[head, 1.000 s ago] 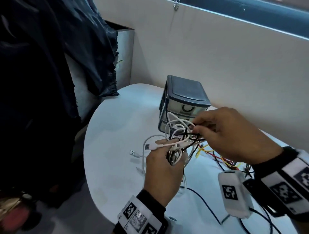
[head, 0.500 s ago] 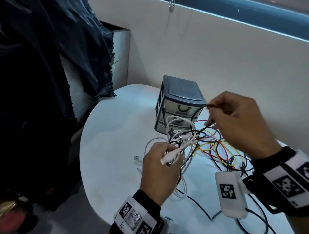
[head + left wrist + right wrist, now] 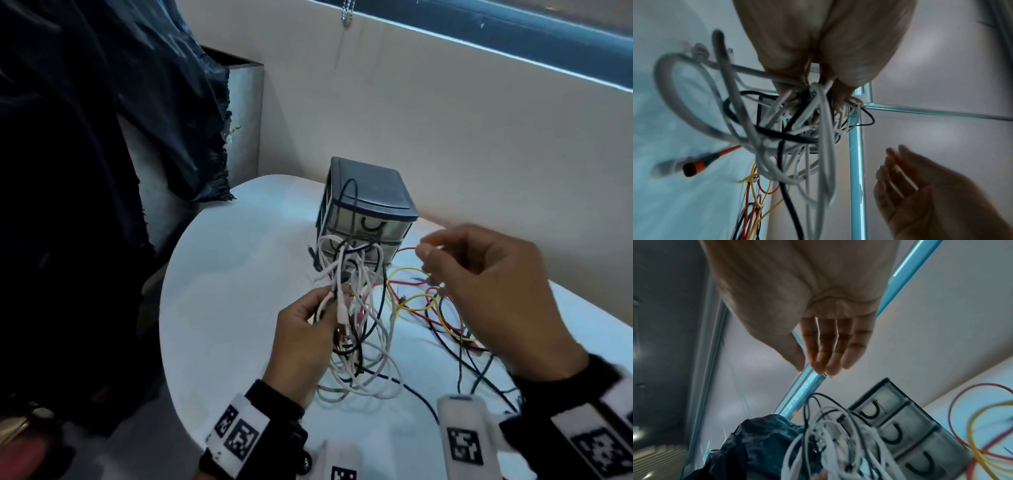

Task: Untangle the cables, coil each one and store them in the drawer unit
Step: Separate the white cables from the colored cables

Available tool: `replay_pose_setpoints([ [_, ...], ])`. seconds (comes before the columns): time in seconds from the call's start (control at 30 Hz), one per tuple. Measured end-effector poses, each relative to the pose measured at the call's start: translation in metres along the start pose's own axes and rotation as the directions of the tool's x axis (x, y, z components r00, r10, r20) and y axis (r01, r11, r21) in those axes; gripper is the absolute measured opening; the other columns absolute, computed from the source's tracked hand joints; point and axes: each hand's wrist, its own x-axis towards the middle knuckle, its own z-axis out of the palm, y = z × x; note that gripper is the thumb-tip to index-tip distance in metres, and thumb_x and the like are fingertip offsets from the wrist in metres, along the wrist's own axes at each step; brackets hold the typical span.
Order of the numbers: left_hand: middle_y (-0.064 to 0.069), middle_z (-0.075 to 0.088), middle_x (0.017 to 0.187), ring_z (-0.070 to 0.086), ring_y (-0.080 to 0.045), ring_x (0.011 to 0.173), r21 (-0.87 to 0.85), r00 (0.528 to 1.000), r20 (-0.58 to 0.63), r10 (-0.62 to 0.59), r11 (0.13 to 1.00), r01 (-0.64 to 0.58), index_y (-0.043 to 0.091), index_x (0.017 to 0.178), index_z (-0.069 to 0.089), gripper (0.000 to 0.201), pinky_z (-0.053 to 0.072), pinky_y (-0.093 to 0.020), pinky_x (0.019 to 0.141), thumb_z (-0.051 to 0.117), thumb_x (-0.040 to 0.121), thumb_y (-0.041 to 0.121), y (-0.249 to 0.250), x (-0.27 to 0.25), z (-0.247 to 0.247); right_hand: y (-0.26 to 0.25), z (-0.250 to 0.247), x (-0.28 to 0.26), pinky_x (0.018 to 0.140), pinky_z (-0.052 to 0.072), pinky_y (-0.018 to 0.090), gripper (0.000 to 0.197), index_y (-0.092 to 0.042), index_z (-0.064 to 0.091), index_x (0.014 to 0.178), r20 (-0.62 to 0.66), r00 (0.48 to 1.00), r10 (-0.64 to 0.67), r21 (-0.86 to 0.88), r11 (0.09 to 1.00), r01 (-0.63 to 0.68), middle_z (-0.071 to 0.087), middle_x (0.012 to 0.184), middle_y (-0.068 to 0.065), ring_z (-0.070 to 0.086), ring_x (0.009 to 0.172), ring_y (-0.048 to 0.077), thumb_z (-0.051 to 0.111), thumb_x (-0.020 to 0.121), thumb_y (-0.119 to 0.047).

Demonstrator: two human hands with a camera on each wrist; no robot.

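Grip check: left hand [image 3: 301, 346] pinches a tangle [image 3: 352, 308] of white and black cables between thumb and fingers, held up over the surface [image 3: 226, 308]; left wrist view confirms fingers [image 3: 789, 76] clamped on the bundle. Right hand [image 3: 493, 301] is raised beside it, fingers loosely extended and holding nothing in the wrist view; head view is blurred at the fingertips, so contact with the red wire [image 3: 407, 250] can't be ruled out.

Counts: two hands, one drawer unit [image 3: 366, 209], three drawers seen in the right wrist view [image 3: 900, 433], each with a dark U-shaped handle. Cables too knotted to count; colours are white, black, red, yellow, plus one orange plug [image 3: 701, 164].

Drawers look shut; walls are frosted, contents not visible. One black cable [image 3: 346, 195] loops over the unit's top edge.

Tangle hangs from the left hand, loops drooping to the surface just in front of the unit. Thin red and yellow wires [image 3: 424, 308] sprawl loose on the surface under the right hand, mixed with dark ones. Nothing coiled yet.
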Motion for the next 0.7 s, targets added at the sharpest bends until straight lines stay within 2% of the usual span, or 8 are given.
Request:
replay_pose_setpoints([
  [0.07,-0.008,0.071,0.077,0.069,-0.016,0.064,-0.071,1.0,0.005,-0.021,0.997,0.022,0.008,0.096,0.075,0.017,0.056,-0.023,0.057,0.059,0.095,0.003,0.002,0.001,-0.002,0.01,0.004,-0.008,0.06,0.055,0.035,0.012,-0.022,0.073,0.074,0.011,0.999,0.045,0.006,0.999,-0.045,0.069,0.064,0.006,0.065,0.061,0.029,0.073,0.085,-0.018],
  [0.17,-0.011,0.073,0.086,0.072,-0.021,0.071,-0.098,0.999,0.02,-0.049,0.994,0.05,0.013,0.099,0.075,0.02,0.058,-0.026,0.061,0.056,0.097,0.006,0.003,0.003,-0.005,0.018,0.009,-0.01,0.062,0.053,0.032,0.014,-0.022,0.073,0.072,0.021,0.997,0.072,-0.021,0.997,-0.071,0.07,0.064,-0.001,0.065,0.06,0.021,0.072,0.086,-0.018],
  [0.3,-0.01,0.075,0.09,0.072,-0.022,0.071,-0.104,0.996,0.065,-0.058,0.992,0.064,0.019,0.1,0.075,0.026,0.059,-0.029,0.06,0.051,0.099,0.01,0.006,0.003,-0.006,0.01,0.009,0.005,0.065,0.045,0.007,0.02,-0.031,0.071,0.07,-0.127,0.991,-0.044,-0.044,0.998,0.038,0.07,0.072,-0.019,0.063,0.064,-0.004,0.07,0.087,-0.021],
  [0.4,-0.009,0.074,0.089,0.068,-0.022,0.069,-0.058,0.993,0.112,-0.042,0.997,0.049,0.023,0.094,0.076,0.03,0.059,-0.032,0.06,0.049,0.1,0.013,0.005,0.003,-0.007,-0.003,0.009,0.023,0.067,0.044,0.005,0.014,-0.031,0.072,0.078,-0.169,0.979,-0.111,0.02,0.993,0.116,0.072,0.074,-0.019,0.063,0.068,-0.007,0.069,0.09,-0.023],
  [0.47,-0.004,0.074,0.088,0.067,-0.021,0.068,0.004,0.99,0.137,-0.016,1.0,0.015,0.026,0.091,0.077,0.034,0.059,-0.032,0.062,0.047,0.101,0.012,0.004,0.002,-0.006,-0.007,0.01,0.033,0.07,0.045,0.006,0.01,-0.03,0.073,0.085,-0.076,0.988,-0.135,0.035,0.99,0.138,0.072,0.08,-0.019,0.063,0.074,-0.008,0.067,0.092,-0.025],
  [0.53,0.002,0.074,0.086,0.066,-0.015,0.065,0.044,0.986,0.166,0.002,0.999,-0.009,0.031,0.087,0.078,0.041,0.058,-0.029,0.063,0.047,0.102,0.01,0.002,0.002,-0.005,-0.005,0.013,0.042,0.076,0.045,0.007,0.014,-0.031,0.073,0.096,0.11,0.987,-0.119,0.009,0.993,0.119,0.071,0.089,-0.021,0.062,0.084,-0.011,0.063,0.095,-0.023],
  [0.6,0.004,0.073,0.084,0.064,-0.012,0.061,0.057,0.982,0.189,-0.001,0.998,-0.01,0.032,0.086,0.078,0.042,0.057,-0.026,0.061,0.047,0.101,0.01,0.003,0.001,-0.005,0.003,0.016,0.049,0.084,0.044,0.007,0.026,-0.032,0.07,0.112,0.341,0.937,-0.08,-0.095,0.988,0.119,0.071,0.104,-0.019,0.062,0.1,-0.009,0.059,0.097,-0.015],
  [0.7,0.002,0.071,0.081,0.054,-0.015,0.056,0.074,0.983,0.181,0.008,0.997,-0.021,0.029,0.086,0.077,0.035,0.053,-0.026,0.056,0.049,0.101,0.013,0.004,0.0,-0.006,0.013,0.019,0.052,0.073,0.041,0.01,0.02,-0.03,0.074,0.104,0.475,0.88,-0.023,-0.288,0.94,0.18,0.07,0.099,-0.017,0.062,0.094,-0.006,0.063,0.093,-0.018],
])
